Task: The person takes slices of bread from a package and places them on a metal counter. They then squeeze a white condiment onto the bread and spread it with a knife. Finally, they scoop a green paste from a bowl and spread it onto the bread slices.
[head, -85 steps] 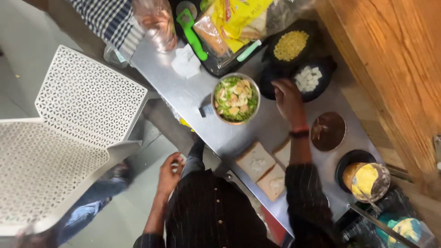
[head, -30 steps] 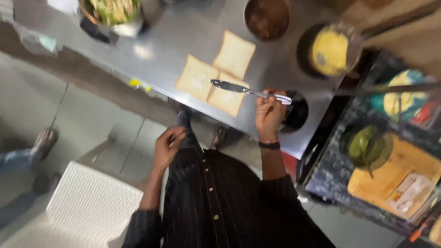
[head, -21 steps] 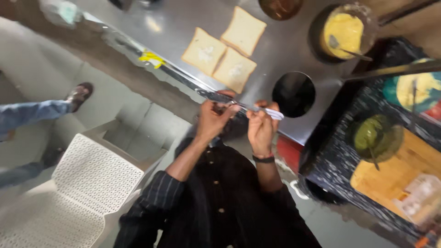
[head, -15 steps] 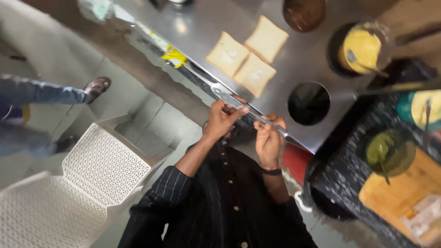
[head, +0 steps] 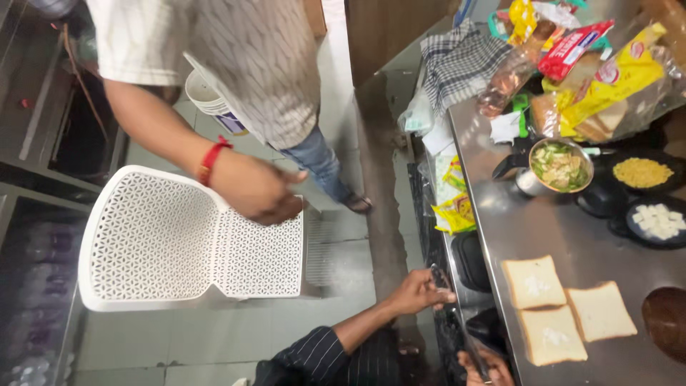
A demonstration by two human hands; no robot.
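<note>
My left hand (head: 421,292) pinches the blade end of a long table knife (head: 457,325) just off the front edge of the steel counter (head: 529,229). At the bottom edge of the frame my right hand (head: 483,367) grips the knife's handle end, and only part of that hand shows. My dark striped sleeve runs in from the bottom. Three slices of white bread (head: 550,307), each with a pale smear on it, lie flat on the counter to the right of both hands.
Another person in a pale patterned shirt rests a hand (head: 257,191) with a red wristband on a white plastic chair (head: 164,243). On the counter stand a salad bowl (head: 561,166), dark bowls of corn (head: 642,172) and white cubes (head: 657,220), bread packets (head: 607,86) and a checked cloth (head: 457,61).
The view has swung round, bringing the other person and the chair into sight. Both my hands still hold the knife below the counter's edge, as half a second ago.
</note>
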